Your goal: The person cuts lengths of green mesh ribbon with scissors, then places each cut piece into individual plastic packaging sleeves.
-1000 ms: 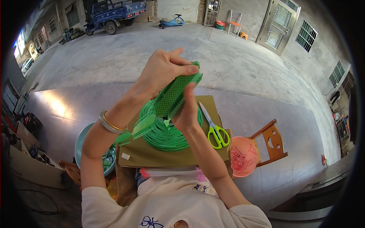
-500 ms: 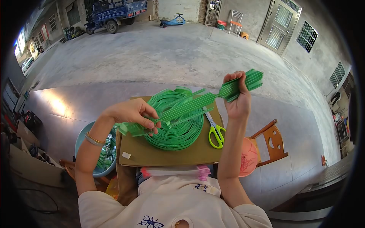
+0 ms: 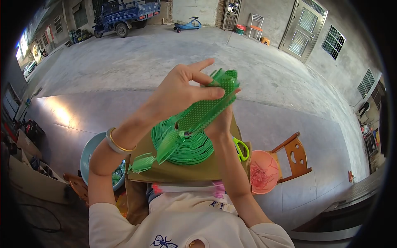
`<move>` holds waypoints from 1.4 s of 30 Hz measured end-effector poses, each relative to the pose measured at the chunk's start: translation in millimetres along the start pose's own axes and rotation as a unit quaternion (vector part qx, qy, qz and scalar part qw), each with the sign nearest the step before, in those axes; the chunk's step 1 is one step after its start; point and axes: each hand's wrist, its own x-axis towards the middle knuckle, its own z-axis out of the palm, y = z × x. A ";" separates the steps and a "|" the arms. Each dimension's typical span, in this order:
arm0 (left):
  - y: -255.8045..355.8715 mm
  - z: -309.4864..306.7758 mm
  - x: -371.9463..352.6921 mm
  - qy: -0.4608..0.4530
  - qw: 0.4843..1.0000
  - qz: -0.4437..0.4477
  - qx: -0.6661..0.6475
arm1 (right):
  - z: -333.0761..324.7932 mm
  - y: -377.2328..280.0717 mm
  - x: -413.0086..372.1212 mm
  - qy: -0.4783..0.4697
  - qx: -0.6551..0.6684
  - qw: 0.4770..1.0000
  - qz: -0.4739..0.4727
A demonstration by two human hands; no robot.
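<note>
Folding the shiny green plastic strip with pale dots (image 3: 202, 113), the two hands have come together. Half a second ago they were wide apart, with part of the strip pulled flat between them. Now that part seems to be laid on the bundle, so more of the strip looks stacked up and less of it is stretched out.

The bundle is up in the air at 1 o'clock from the big flat round coil of green plastic (image 3: 186, 153). A loose tail hangs toward 8 o'clock. The left hand (image 3: 177, 89) pinches the bundle near its far end, with its thumb on top and one finger sticking out. The right hand (image 3: 220, 123) is under the bundle at 4 o'clock. Its fingers are mostly hidden, so I cannot tell how tightly they hold.

The scissors with yellow-green plastic handles (image 3: 245, 156) lie at 3 o'clock from the coil.
</note>
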 end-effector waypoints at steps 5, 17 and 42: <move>-20.3 5.1 15.9 0.076 0.993 -0.077 -0.053 | 18.5 -6.2 -15.0 -0.120 -0.029 0.989 0.078; -47.3 6.4 -60.3 -0.278 0.888 -0.287 -0.226 | -24.2 -78.7 7.7 -0.082 0.096 0.991 0.039; -49.6 38.8 -74.3 0.180 0.960 -0.131 -0.172 | -19.9 7.0 -72.6 -0.020 -0.073 0.954 0.289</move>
